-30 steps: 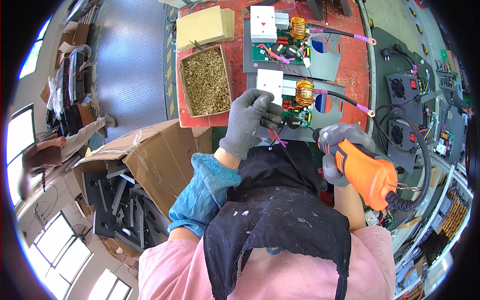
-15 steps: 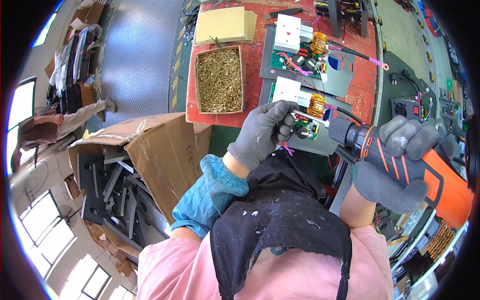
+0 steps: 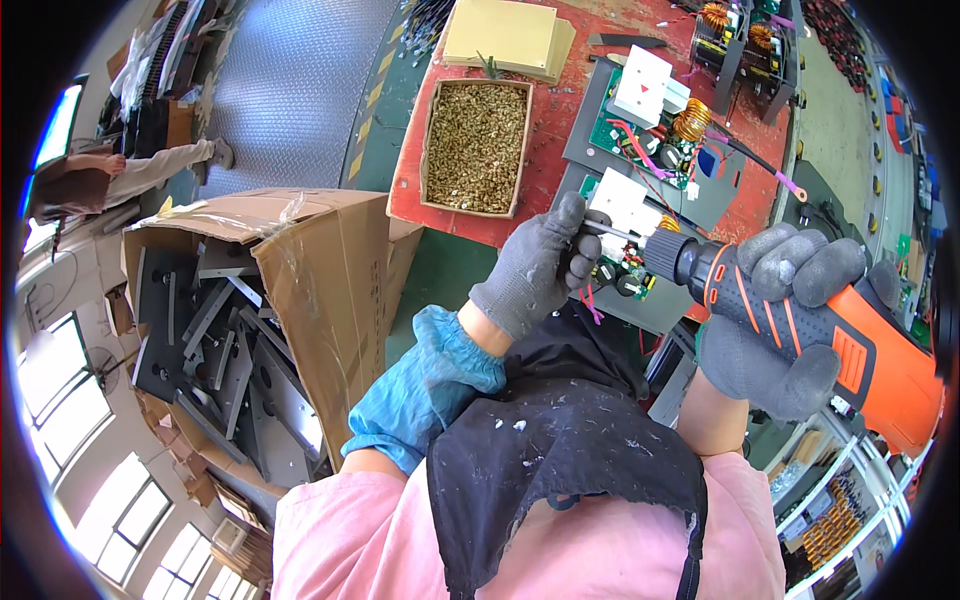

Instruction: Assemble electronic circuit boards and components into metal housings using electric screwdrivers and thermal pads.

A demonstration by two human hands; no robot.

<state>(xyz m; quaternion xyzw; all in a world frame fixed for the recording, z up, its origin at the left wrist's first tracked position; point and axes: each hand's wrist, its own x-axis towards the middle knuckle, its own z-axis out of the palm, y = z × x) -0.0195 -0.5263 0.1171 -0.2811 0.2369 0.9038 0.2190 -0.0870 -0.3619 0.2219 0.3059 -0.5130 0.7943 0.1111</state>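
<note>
My right hand [image 3: 760,365], in a grey work glove, grips an orange and black power screwdriver [image 3: 885,375] lying nearly level, its chuck toward the left. A slim metal bit [image 3: 617,233] runs from the chuck to my left hand [image 3: 530,275]. That gloved hand is closed, thumb and fingers pinched at the bit's tip; any small part between them is hidden. Just beyond the bit is a green circuit board with a white block [image 3: 622,207] and a copper coil, on a grey plate. Farther back is a similar board, also with a white block [image 3: 643,85].
A cardboard tray of small brass-coloured fasteners [image 3: 475,150] and a stack of yellowish sheets [image 3: 500,35] are on the red table [image 3: 400,195]. At left, a large carton [image 3: 325,290] holds dark metal brackets [image 3: 215,350]. Someone's leg [image 3: 160,178] shows at far left.
The view has shifted, so the table and boards appear farther right. Both hands keep their holds; the screwdriver's chuck and bit have come slightly nearer my left hand.
</note>
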